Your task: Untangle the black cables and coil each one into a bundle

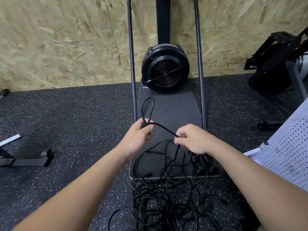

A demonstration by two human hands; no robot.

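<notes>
One black cable (164, 128) stretches between my hands. My left hand (139, 135) grips it where a narrow loop (147, 109) stands up above the fist. My right hand (191, 139) pinches the same cable a short way to the right. From there the cable drops into a loose tangle of black cables (166, 194) on the floor below my arms. Two coiled cable bundles (204, 165) lie side by side on the grey platform (175, 114), partly hidden under my right hand.
A black fan wheel (165, 69) stands at the platform's far end between two upright metal poles (132, 64). A white perforated panel (286, 147) leans at the right. Black machine parts (275, 64) sit at the back right, a metal foot (33, 160) at the left.
</notes>
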